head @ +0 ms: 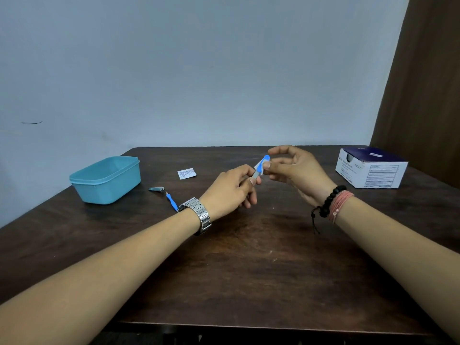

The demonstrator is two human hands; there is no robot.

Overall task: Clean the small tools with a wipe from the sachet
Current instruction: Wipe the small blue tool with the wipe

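My left hand [232,188] pinches the metal end of a small blue-handled tool [261,165] above the middle of the table. My right hand [296,171] pinches a small white wipe [258,166] against the tool's blue handle. A metal nail clipper [156,189] lies on the table to the left. Beside it lies a thin blue-handled tool [171,201], partly hidden by my left wrist. The torn white sachet [186,173] lies flat behind them.
A light blue plastic tub [105,180] stands open at the left of the dark wooden table [249,270]. A white and dark blue cardboard box [371,168] sits at the back right. A brown curtain [428,83] hangs at the right.
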